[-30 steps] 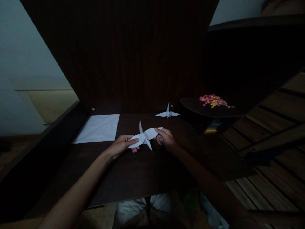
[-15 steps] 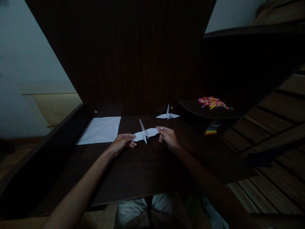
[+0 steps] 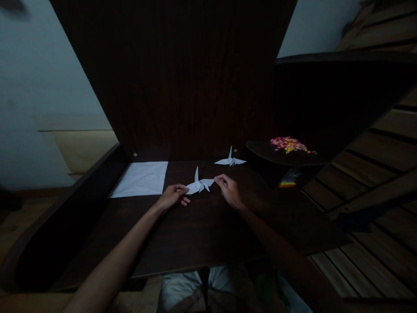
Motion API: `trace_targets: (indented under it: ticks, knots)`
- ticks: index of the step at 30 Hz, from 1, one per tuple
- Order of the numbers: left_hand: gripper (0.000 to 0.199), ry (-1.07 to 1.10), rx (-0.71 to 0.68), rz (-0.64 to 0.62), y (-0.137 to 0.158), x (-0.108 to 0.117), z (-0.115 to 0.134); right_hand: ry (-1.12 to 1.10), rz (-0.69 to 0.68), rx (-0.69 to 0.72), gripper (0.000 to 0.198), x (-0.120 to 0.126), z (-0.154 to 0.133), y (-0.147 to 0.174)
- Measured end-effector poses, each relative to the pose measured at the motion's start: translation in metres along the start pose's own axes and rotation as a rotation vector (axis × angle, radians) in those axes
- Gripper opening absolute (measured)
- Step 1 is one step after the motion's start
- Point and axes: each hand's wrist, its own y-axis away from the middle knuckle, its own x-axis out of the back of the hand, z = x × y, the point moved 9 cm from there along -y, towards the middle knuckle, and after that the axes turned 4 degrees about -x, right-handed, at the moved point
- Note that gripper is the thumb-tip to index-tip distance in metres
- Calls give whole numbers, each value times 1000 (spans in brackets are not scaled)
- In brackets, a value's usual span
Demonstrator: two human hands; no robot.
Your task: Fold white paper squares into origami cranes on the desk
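A white origami crane (image 3: 199, 186) is stretched between my two hands, low over the dark desk. My left hand (image 3: 174, 195) pinches the tip of its left wing between thumb and fingers. The right wing's tip is in the pinch of my right hand (image 3: 227, 188). One thin point of the crane stands up at the back, and another points down toward the front right. Behind and to the right, a second white paper crane (image 3: 231, 161) rests on the desk with its wings spread.
White creased paper (image 3: 140, 179) lies at the desk's back left, near the raised side panel (image 3: 65, 217). On a small corner shelf (image 3: 260, 152) at right is a pile of colourful small pieces (image 3: 289, 144). Below it sits a small box with a yellow edge (image 3: 287, 184).
The held crane has turned and tilted: its wings slope differently and its front point has swung to the right. Both hands keep their pinch on the wings. The view has shifted slightly.
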Motion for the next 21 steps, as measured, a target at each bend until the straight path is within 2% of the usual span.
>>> trace_targets:
  ticks: [3,6,12,17,21]
  knots:
    - [33,-151,-55,73,2,13,8,293,59,193,30,-7,-25,12]
    - [42,-312,-142,205,6,30,21,497,78,241,31,-18,-35,18]
    - [50,-506,-245,362,11,46,34,702,75,254,26,-34,-48,22]
    - [52,-600,-294,399,11,49,38,837,41,190,21,-44,-50,17]
    - [52,-673,-309,420,11,49,40,946,-49,138,16,-51,-48,10]
